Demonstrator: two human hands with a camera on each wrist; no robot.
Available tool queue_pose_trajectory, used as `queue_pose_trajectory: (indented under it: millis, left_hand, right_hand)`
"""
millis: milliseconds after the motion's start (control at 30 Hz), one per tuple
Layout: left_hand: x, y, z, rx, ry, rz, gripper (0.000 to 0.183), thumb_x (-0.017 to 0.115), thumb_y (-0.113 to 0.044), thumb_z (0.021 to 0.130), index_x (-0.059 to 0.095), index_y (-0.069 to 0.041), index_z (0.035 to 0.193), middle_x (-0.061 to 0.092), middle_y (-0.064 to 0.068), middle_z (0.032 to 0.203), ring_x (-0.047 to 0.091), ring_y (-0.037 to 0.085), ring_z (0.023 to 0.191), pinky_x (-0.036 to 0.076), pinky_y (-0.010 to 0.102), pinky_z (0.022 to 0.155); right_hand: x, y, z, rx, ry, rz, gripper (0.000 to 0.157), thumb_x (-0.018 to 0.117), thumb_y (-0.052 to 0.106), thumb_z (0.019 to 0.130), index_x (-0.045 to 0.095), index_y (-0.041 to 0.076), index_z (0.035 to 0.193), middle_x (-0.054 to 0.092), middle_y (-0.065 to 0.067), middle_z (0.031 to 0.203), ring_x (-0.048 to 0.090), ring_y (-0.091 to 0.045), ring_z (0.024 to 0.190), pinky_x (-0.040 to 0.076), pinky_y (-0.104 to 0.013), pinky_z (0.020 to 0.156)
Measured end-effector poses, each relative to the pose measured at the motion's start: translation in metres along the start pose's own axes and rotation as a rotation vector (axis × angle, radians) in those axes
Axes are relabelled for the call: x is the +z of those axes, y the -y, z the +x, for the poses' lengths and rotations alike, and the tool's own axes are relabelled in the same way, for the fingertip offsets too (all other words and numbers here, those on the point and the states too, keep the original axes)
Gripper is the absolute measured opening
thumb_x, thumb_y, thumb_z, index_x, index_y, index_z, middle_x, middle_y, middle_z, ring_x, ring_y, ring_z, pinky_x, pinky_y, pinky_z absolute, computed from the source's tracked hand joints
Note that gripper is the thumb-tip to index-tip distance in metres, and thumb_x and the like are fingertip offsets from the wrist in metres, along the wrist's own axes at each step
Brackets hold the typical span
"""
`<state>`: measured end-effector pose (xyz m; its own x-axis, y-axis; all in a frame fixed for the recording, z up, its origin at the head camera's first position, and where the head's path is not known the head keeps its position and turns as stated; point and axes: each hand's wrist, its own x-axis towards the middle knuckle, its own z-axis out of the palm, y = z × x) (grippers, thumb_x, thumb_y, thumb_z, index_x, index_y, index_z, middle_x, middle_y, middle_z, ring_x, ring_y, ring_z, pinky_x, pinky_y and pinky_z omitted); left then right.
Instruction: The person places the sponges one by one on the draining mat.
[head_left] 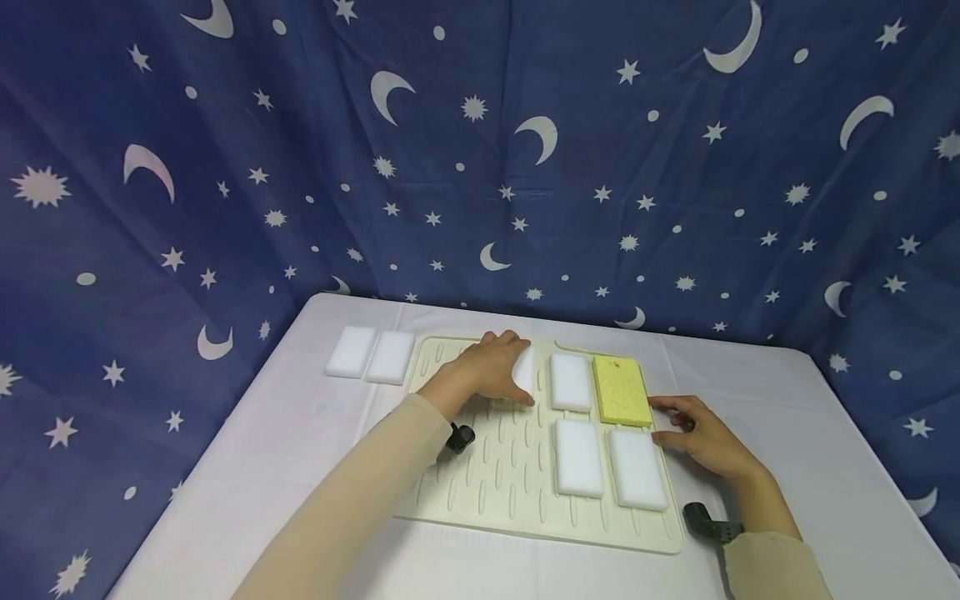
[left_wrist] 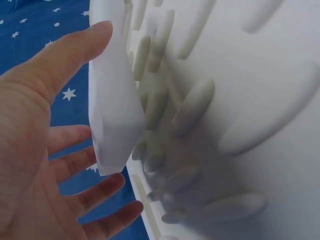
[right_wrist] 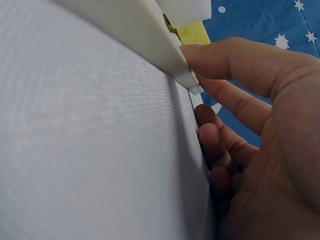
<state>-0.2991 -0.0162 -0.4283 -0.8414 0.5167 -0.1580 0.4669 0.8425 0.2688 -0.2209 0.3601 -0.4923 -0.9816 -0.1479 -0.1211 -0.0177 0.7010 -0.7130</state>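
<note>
My left hand [head_left: 491, 367] grips a white sponge block [head_left: 525, 369] over the ribbed cream mat [head_left: 487, 500]. In the left wrist view the thumb lies on one face of that white block [left_wrist: 112, 100], and the fingers reach round its other side. My right hand [head_left: 701, 437] rests at the mat's right edge, thumb and index finger apart along it, beside a yellow sponge [head_left: 622, 392] at the mat's upper right. The right wrist view has the thumb against the mat's edge [right_wrist: 175, 60], with the other fingers loosely bent low by the white tabletop.
Three more white blocks lie on the mat: one left of the yellow sponge [head_left: 570, 382], two nearer me, a left block [head_left: 579, 458] and a right block [head_left: 637, 469]. Two others, one [head_left: 351, 352] and its neighbour [head_left: 391, 357], sit left of the mat. A blue curtain [head_left: 480, 167] hangs behind.
</note>
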Motion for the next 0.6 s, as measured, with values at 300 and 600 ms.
queue_pose_trajectory:
  millis: [300, 600]
  left_hand:
    - [0.003, -0.0025, 0.0029, -0.002, 0.004, 0.012, 0.106, 0.082, -0.062, 0.08, 0.034, -0.014, 0.162, 0.039, 0.005, 0.162, 0.044, 0.031, 0.139, 0.046, 0.046, 0.112]
    - [0.0058, -0.0008, 0.0058, -0.02, 0.006, 0.008, 0.107, 0.082, -0.062, 0.08, 0.034, -0.013, 0.162, 0.039, 0.006, 0.162, 0.043, 0.033, 0.142, 0.045, 0.048, 0.113]
  right_hand:
    - [0.0012, -0.0005, 0.0011, 0.006, 0.001, 0.01, 0.064, 0.082, 0.025, 0.087, 0.058, 0.01, 0.145, 0.049, -0.017, 0.14, 0.046, -0.028, 0.115, 0.04, -0.041, 0.093]
    - [0.0001, 0.0, 0.0015, -0.001, -0.009, 0.0, 0.064, 0.082, 0.023, 0.087, 0.059, 0.009, 0.144, 0.051, -0.017, 0.138, 0.047, -0.027, 0.114, 0.041, -0.039, 0.092]
